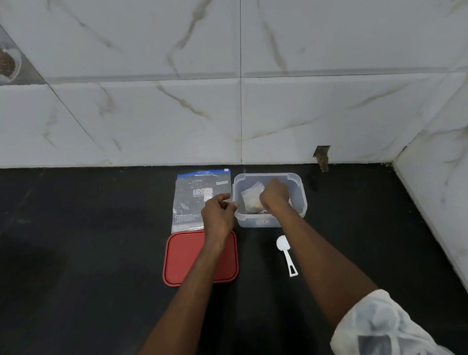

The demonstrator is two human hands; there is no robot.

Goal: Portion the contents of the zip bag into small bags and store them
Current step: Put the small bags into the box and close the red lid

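The zip bag [192, 202] lies flat on the black counter [92, 252], at 9 o'clock from the clear container [252, 221]. Small bags [249, 195] sit inside the container, where the right hand [274, 197] curls downward; whether it grasps one I cannot tell. The left hand [218, 215] hangs relaxed and empty by the container's 9 o'clock rim. A red lid [187, 260] lies at 7 o'clock and a white scoop [287, 255] at 5.

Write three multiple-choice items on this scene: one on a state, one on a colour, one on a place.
1. The tub is:
A. open
B. closed
C. tipped over
2. What colour is the lid?
A. blue
B. red
C. green
3. Where does the scoop lie?
A. in the tub
B. on the lid
C. on the counter, right of the lid

Answers: 1 A, the lid lies apart on the counter; 2 B, the lid is plainly red; 3 C, the scoop rests on bare counter beside the lid.
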